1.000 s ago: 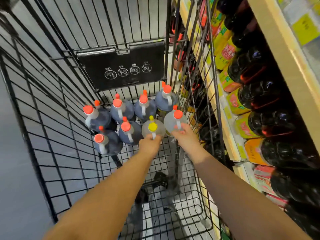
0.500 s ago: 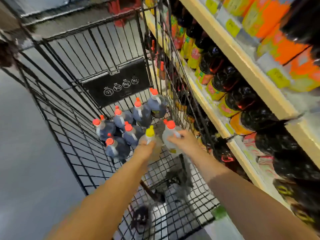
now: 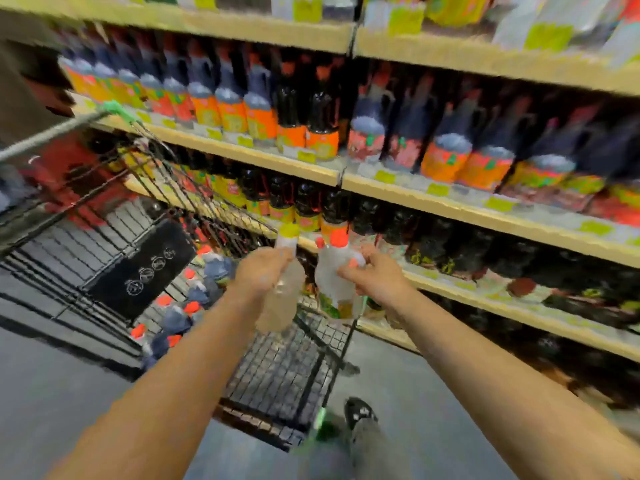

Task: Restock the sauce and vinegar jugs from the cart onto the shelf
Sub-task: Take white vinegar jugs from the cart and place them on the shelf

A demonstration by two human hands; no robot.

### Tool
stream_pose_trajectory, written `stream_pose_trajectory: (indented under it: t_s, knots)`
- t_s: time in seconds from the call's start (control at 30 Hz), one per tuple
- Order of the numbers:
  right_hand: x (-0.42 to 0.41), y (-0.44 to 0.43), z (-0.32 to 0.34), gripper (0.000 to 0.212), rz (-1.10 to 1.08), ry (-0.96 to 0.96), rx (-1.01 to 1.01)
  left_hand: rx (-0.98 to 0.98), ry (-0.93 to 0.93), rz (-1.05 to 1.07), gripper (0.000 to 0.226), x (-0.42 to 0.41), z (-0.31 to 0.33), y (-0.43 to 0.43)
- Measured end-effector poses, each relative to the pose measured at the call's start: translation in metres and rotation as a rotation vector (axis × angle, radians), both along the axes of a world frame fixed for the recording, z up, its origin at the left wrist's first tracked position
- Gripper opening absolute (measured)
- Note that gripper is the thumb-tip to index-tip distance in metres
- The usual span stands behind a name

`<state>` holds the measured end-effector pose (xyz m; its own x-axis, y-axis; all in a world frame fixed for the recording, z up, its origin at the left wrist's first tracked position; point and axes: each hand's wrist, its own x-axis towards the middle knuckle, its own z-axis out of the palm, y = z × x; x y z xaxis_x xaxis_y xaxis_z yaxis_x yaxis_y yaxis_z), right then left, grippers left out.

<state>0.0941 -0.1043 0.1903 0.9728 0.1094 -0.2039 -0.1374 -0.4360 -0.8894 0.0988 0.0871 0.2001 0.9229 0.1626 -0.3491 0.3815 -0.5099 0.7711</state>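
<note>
My left hand [image 3: 259, 271] grips the handle of a pale jug with a yellow cap [image 3: 282, 299], held in the air above the cart's near right corner. My right hand [image 3: 375, 275] grips the handle of a clear jug with an orange cap [image 3: 334, 282], right beside the first jug. Both jugs hang in front of the lower shelf [image 3: 485, 299]. Several dark jugs with orange caps [image 3: 194, 296] stand in the black wire cart [image 3: 277, 368]. The frame is blurred by motion.
The wooden shelves [image 3: 450, 206] on the right hold tight rows of dark sauce bottles with orange and yellow labels. The cart's folded black child-seat flap [image 3: 142, 268] stands at its far end. My shoe [image 3: 360, 412] is on the grey floor by the cart.
Both hands have lifted their jugs up out of the cart and toward the shelves. My view has swung up and to the right, onto the shelf rows.
</note>
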Motion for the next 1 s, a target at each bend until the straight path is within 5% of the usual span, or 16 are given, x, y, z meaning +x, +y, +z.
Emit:
stream_pose_trajectory:
  t_s: [0.4, 1.0]
  knots:
    - [-0.148, -0.227, 0.056, 0.029, -0.481, -0.028, -0.296, 0.04, -0.107, -0.536, 0.035, -0.046, 0.06, -0.238]
    - [-0.327, -0.601, 0.044, 0.033, -0.855, -0.032, -0.394, -0.266, -0.005, -0.813, 0.025, -0.182, 0.054, -0.643]
